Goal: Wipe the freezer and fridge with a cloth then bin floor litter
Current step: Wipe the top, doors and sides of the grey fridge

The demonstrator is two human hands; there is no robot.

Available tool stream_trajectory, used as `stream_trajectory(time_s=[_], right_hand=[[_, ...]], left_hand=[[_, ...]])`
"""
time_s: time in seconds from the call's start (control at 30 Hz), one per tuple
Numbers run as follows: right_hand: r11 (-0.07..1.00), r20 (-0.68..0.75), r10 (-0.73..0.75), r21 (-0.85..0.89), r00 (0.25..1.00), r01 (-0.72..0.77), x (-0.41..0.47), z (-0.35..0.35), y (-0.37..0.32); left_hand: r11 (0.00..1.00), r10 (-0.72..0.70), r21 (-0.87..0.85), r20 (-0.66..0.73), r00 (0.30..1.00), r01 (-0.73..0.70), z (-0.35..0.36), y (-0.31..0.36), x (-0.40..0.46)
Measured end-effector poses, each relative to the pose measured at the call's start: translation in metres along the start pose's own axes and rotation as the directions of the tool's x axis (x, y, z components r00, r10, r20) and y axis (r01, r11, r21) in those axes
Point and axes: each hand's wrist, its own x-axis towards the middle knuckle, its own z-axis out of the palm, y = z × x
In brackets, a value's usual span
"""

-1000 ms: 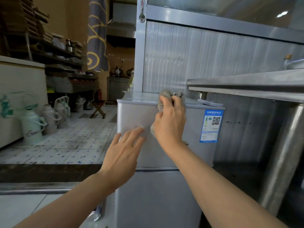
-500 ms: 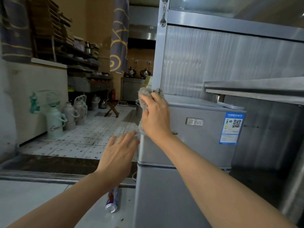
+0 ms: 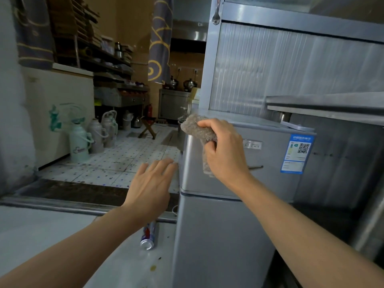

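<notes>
Cloth (image 3: 198, 129): grey, nubbly and thick-piled, bunched into a soft wad; it sits at the upper left corner of the fridge's top door, one end poking out above the knuckles, a strip hanging down below the palm.
Right hand (image 3: 223, 149): fingers curled round the cloth, gripping it against the door's front face.
Left hand (image 3: 150, 187): fingers straight and slightly spread, holding nothing; the fingertips reach the fridge's left edge, though contact cannot be told.
Fridge (image 3: 224, 235): smooth, matte silver-grey metal, boxy with rounded corners; a small upper door sits over a taller lower one, split by a thin dark seam.
Sticker (image 3: 296, 153): blue-bordered rectangular label with a QR code, on the upper door's right side.
Can (image 3: 148, 235): cylindrical drink can, shiny rim, red and blue print, lying on its side on the pale floor just left of the fridge.
Flasks (image 3: 80, 142): rounded, pale green and white jugs standing on the speckled tile floor.
</notes>
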Motion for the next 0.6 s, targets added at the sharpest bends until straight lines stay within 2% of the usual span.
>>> stream_trajectory(time_s=[0.13, 0.33, 0.6], right_hand=[[0.992, 0.094, 0.091, -0.1, 0.991, -0.082, -0.048, -0.008, 0.029], [0.948, 0.152, 0.277, -0.206, 0.949, -0.244, -0.12, -0.029, 0.079], [0.939, 0.205, 0.323, -0.194, 0.924, -0.285, -0.137, -0.035, 0.101]], left_hand=[[0.995, -0.05, -0.09, 0.025, 0.998, 0.052, 0.014, 0.017, -0.013], [0.975, -0.131, -0.162, 0.13, 0.983, 0.151, 0.043, 0.038, -0.037], [0.967, -0.147, -0.163, 0.266, 0.953, 0.195, 0.062, 0.047, -0.042]])
